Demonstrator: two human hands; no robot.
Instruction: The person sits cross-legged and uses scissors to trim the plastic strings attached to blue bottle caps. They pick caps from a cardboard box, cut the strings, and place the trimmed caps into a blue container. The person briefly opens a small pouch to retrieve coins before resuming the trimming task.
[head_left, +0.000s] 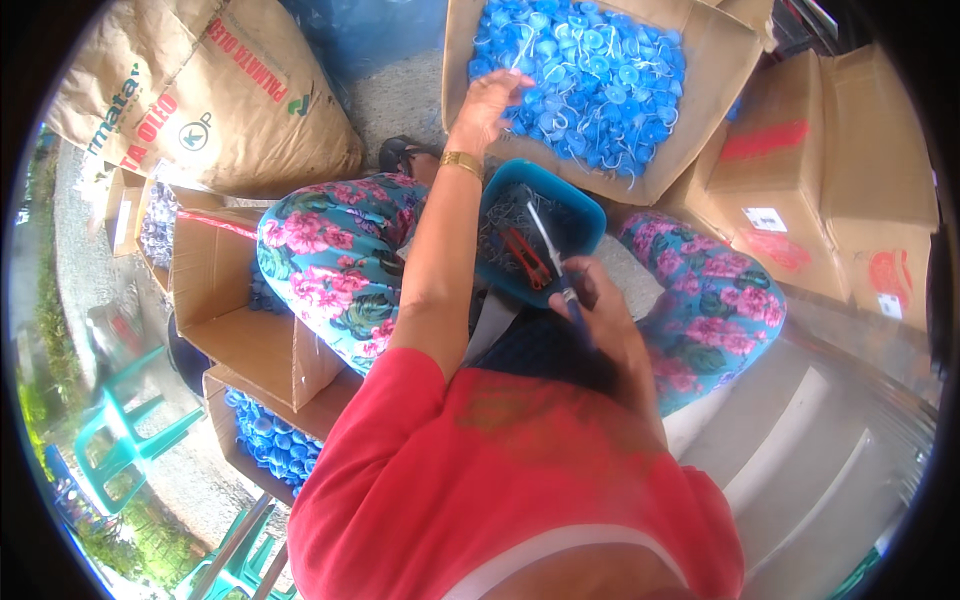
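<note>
My left hand (487, 108) reaches over the near left edge of a cardboard box (716, 135). Its fingers are apart beside a heap of small round blue pieces (590, 85) with white strings, which look like wax candles with wicks. No held piece shows in that hand. In my right hand (597, 300) is a slim knife-like tool (549, 245) with a pale blade and dark blue handle, its blade slanting up over a blue plastic tub (590, 212). Inside the tub lie an orange-red hand tool (524, 258) and a tangle of thin pale bits, perhaps wick ends.
The tub stands between my knees, in flowered trousers (335, 255). Left are a large brown paper sack (230, 110), open cartons (225, 330), more blue pieces (272, 440) and a green plastic chair (130, 430). Cardboard boxes (775, 160) stand on the right.
</note>
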